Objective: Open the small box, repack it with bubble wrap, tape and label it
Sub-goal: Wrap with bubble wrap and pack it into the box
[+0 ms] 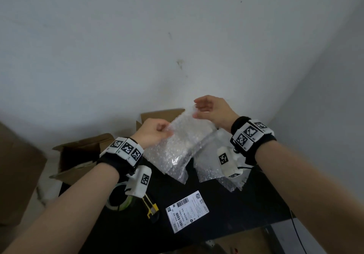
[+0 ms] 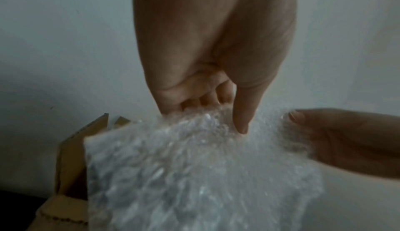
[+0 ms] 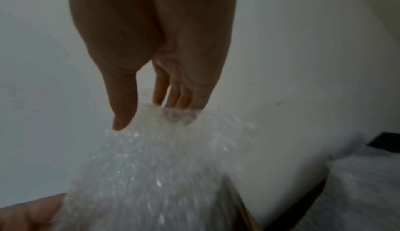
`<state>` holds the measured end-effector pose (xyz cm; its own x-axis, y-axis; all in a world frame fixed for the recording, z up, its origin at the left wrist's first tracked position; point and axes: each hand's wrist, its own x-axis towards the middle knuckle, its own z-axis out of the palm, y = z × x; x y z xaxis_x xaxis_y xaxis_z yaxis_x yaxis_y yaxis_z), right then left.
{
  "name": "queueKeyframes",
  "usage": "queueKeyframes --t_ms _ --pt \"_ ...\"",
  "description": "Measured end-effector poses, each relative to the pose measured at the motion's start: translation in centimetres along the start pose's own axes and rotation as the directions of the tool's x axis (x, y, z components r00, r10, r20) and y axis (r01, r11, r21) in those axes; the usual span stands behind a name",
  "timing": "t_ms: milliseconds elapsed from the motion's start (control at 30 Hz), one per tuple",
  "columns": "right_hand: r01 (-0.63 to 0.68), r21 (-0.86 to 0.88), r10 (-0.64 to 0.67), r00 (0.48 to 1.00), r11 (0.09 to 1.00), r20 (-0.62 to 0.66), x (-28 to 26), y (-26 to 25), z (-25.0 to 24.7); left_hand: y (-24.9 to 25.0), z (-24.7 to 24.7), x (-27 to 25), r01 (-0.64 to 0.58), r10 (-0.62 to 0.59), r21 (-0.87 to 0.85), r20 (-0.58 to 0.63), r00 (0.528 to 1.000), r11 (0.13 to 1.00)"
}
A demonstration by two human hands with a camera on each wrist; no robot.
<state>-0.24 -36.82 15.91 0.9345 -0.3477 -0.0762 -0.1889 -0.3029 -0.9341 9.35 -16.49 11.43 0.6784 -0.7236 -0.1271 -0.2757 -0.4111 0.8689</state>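
A clear bubble wrap sheet (image 1: 177,145) is held up in the air over the black table (image 1: 226,200). My left hand (image 1: 157,133) pinches its left top edge between thumb and curled fingers, and the left wrist view shows the thumb pressed on the bubble wrap sheet (image 2: 194,157). My right hand (image 1: 206,109) pinches the top right corner, fingers behind the bubble wrap sheet (image 3: 151,166) and thumb in front. Behind the sheet stands a small cardboard box (image 1: 157,115) with its flaps up. A white shipping label (image 1: 187,210) lies on the table near me.
More bubble wrap (image 1: 212,167) lies on the table under my right wrist. A tape roll (image 1: 118,198) and a yellow utility knife (image 1: 150,206) lie at the left. An open carton (image 1: 82,155) stands left of the table. The wall is close behind.
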Motion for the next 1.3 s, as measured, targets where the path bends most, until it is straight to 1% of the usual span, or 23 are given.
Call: queueKeyframes --t_ms 67,133,167,233,267,333,400,467,567,633,700,833,933,1033,1133,1200,1233,1300 --pt "-0.047 -0.006 0.047 0.997 0.999 -0.057 -0.1 0.8 0.4 -0.4 -0.5 -0.2 0.005 -0.01 -0.06 -0.074 0.997 0.998" --pt "-0.107 0.022 0.109 0.991 0.994 -0.082 -0.5 1.5 1.0 -0.7 -1.1 -0.4 0.014 -0.044 -0.194 -0.151 0.988 0.981" --pt "-0.14 0.056 0.144 0.987 0.989 -0.075 -0.6 2.0 1.5 -0.8 -1.3 -0.5 0.02 -0.072 -0.279 -0.178 0.981 0.96" --pt "-0.201 0.161 0.206 0.979 0.966 -0.015 -1.2 2.6 2.7 -0.9 -1.7 -0.8 0.03 -0.123 -0.426 -0.191 0.974 0.904" --pt "-0.222 0.221 0.221 0.975 0.95 0.03 -1.6 2.7 3.2 -0.9 -1.9 -1.0 0.034 -0.136 -0.47 -0.186 0.973 0.882" --pt "-0.243 0.325 0.208 0.968 0.914 0.141 -2.3 2.7 4.3 -1.0 -2.1 -1.5 0.032 -0.141 -0.507 -0.179 0.974 0.861" --pt "-0.235 0.376 0.162 0.963 0.896 0.217 -2.7 2.7 5.1 -1.2 -2.3 -2.1 0.032 -0.143 -0.528 -0.17 0.975 0.849" --pt "-0.239 0.405 0.153 0.96 0.882 0.234 -2.7 2.7 5.6 -1.5 -2.7 -2.6 0.052 -0.155 -0.541 -0.146 0.977 0.84" --pt "-0.242 0.422 0.16 0.962 0.873 0.222 -2.5 2.9 6.0 -2.0 -3.4 -3.6 0.109 -0.189 -0.542 -0.093 0.978 0.834" --pt "-0.235 0.426 0.144 0.961 0.874 0.235 -2.4 2.8 6.1 -2.5 -4.0 -4.1 0.121 -0.197 -0.536 -0.088 0.976 0.836" --pt "-0.231 0.425 0.136 0.961 0.875 0.243 -2.2 2.7 6.2 -2.8 -4.4 -4.5 0.115 -0.196 -0.551 -0.09 0.977 0.826" --pt "-0.215 0.423 0.142 0.97 0.88 0.199 -2.0 2.3 6.3 -3.2 -4.5 -4.6 0.086 -0.16 -0.602 -0.069 0.985 0.794" --pt "-0.206 0.419 0.139 0.973 0.885 0.185 -1.9 2.3 5.9 -3.2 -4.3 -4.5 0.089 -0.156 -0.616 -0.055 0.986 0.783" --pt "-0.256 0.434 0.171 0.959 0.864 0.226 -1.6 2.4 5.2 -2.9 -3.9 -4.1 0.095 -0.165 -0.608 -0.06 0.984 0.788" --pt "-0.354 0.489 0.236 0.928 0.797 0.288 -1.1 2.5 4.4 -2.4 -3.8 -3.6 0.12 -0.189 -0.62 -0.046 0.981 0.775" --pt "-0.388 0.501 0.254 0.914 0.773 0.316 -0.8 2.4 4.0 -2.1 -3.8 -3.2 0.128 -0.19 -0.633 -0.03 0.981 0.763" --pt "-0.399 0.494 0.249 0.906 0.773 0.343 -0.7 2.2 3.8 -2.0 -3.8 -3.0 0.133 -0.192 -0.608 -0.032 0.981 0.783" --pt "-0.426 0.449 0.246 0.881 0.785 0.405 -0.3 2.0 3.7 -2.1 -3.5 -2.4 0.126 -0.198 -0.524 -0.083 0.977 0.842"
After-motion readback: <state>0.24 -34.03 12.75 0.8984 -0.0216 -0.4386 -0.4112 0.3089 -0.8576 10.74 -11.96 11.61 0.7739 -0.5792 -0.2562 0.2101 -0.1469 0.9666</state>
